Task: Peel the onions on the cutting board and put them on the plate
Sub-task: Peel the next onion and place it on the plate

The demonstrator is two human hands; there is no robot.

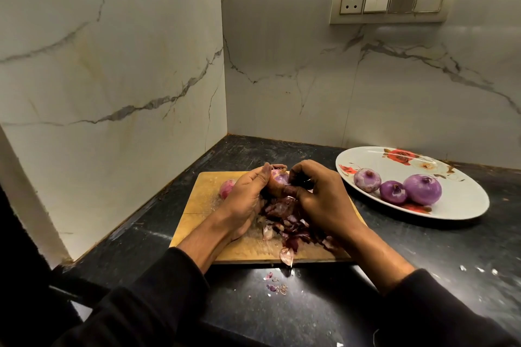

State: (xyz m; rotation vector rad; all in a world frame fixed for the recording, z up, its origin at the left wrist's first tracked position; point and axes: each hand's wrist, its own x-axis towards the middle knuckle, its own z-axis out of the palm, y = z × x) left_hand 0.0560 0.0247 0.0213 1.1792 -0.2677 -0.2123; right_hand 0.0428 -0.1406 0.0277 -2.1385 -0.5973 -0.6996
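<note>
While both hands grip an onion [279,177], peel heap [284,217] beneath.

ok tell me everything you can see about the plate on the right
The plate is a white oval platter, glossy like melamine or ceramic, printed with red-orange roses near its rim. It lies flat on the black countertop, right of the wooden cutting board and apart from it. Three peeled purple onions sit together on it. No hand touches it.
</note>
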